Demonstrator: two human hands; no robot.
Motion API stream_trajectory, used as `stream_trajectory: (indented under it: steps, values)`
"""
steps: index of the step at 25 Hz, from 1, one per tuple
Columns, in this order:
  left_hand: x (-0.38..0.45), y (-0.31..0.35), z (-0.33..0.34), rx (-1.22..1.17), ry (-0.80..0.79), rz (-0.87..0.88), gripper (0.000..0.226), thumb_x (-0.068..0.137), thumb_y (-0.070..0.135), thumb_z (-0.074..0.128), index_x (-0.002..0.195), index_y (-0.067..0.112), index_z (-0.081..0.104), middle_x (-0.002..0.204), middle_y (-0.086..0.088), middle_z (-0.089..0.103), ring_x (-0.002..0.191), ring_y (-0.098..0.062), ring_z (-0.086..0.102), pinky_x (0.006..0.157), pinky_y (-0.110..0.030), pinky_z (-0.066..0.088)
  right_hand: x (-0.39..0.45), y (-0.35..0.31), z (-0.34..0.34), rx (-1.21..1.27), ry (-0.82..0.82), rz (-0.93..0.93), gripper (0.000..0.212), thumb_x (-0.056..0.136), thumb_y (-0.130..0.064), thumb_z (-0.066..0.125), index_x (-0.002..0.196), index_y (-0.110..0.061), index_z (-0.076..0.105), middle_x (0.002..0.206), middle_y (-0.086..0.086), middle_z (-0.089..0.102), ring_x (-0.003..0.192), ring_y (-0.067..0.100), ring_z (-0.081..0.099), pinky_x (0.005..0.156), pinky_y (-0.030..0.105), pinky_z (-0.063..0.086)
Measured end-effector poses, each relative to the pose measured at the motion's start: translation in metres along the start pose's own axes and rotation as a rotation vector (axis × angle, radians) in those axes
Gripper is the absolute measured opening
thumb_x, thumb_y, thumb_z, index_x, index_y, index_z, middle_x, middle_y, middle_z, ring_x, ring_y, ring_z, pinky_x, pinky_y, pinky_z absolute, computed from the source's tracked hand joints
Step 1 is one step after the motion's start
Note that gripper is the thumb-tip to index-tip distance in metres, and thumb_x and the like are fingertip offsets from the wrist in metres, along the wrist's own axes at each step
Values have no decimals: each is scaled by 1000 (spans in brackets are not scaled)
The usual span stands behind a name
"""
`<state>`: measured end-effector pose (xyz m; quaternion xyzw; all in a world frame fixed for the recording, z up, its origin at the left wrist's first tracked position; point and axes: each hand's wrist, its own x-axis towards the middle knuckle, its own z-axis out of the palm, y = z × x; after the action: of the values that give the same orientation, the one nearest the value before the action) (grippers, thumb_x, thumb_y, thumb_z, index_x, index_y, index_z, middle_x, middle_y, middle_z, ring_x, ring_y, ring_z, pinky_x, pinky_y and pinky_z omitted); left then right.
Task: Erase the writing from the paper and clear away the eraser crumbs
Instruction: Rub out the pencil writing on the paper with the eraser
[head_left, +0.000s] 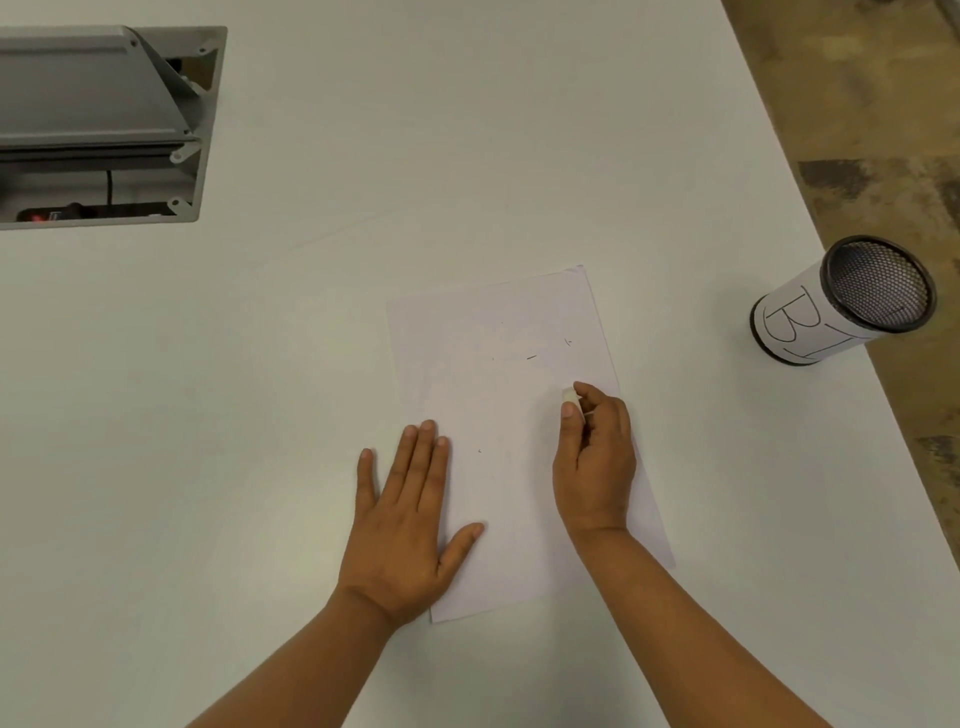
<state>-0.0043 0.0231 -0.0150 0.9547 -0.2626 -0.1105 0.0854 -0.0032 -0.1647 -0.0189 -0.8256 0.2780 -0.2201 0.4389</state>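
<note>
Pinching a small white eraser (570, 393) between thumb and curled fingers, my right hand (595, 457) rests over the right half of the paper (498, 395), the eraser's tip just above the sheet or on it; I cannot tell which. My left hand (410, 525) lies flat with straight fingers spread, palm partly on the counter (311, 338) and partly on the paper's left edge, thumb reaching onto the sheet.

The paper sits tilted near the middle of the counter. I see only a few thin dark specks or strokes (531, 357) in its upper half and one tiny mark lower down; whether they are crumbs or leftover writing is too small to tell.

Well to the right, near the counter's edge, stands a mesh cup (841, 306) wrapped in white paper with hand-drawn letters, partly turned away from me. At the far left a grey cable hatch (104, 124) is set into the counter, cut off by the frame, with a black cord and a red light inside. Nothing lies between my hands and the cup.
</note>
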Motion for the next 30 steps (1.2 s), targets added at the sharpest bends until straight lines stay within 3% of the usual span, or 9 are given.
stream_trajectory:
  steps: [5,11,15,19,20,23,27,30]
  values:
    - [3,0,-1,23,-13,0,74,90,56,20,147,8,15,155,-8,15,143,-19,6,110,-52,9,-1,1,-3,14,-66,-12,19,85,-24,61,102,-15,58,93,-6,52,75,2,51,66,4,42]
    - [3,0,0,44,-19,-3,73,91,55,18,147,8,15,154,-8,16,143,-21,8,110,-53,10,-17,-7,5,-149,-286,-338,22,77,-23,70,94,-10,66,84,4,64,76,10,59,67,13,47]
    - [4,0,0,75,-44,3,74,90,55,18,146,7,16,154,-9,17,143,-21,6,110,-53,10,6,-6,2,-126,-133,-125,23,73,-14,75,93,-6,67,83,6,61,73,17,61,64,21,52]
    - [4,-1,0,73,-48,-1,74,90,55,18,146,7,15,154,-9,16,143,-22,7,110,-53,10,-7,-14,7,-182,-296,-293,24,72,-17,76,92,-8,67,80,5,61,66,10,57,59,13,48]
    - [5,-1,0,71,-50,0,74,90,55,18,146,7,15,154,-9,16,143,-22,7,110,-54,11,2,-11,5,-188,-280,-306,23,71,-16,76,91,-7,67,79,7,61,64,13,58,56,18,50]
    - [4,-1,1,77,-62,1,75,90,56,19,146,6,17,154,-9,17,143,-22,7,110,-54,12,22,-9,3,-151,-104,-116,20,69,-11,77,86,-5,67,79,9,60,62,20,60,53,26,53]
    - [4,-1,2,68,-60,-7,75,90,56,21,146,6,18,154,-10,16,143,-22,7,110,-54,11,-10,-23,17,-178,-297,-282,21,72,-18,75,89,-9,67,78,5,62,63,13,59,55,16,47]
    - [6,-2,1,70,-65,-7,75,89,56,21,146,6,17,155,-9,15,143,-21,6,110,-54,12,23,-17,15,-171,-138,-126,19,70,-14,76,86,-7,68,78,10,60,62,21,61,54,26,51]
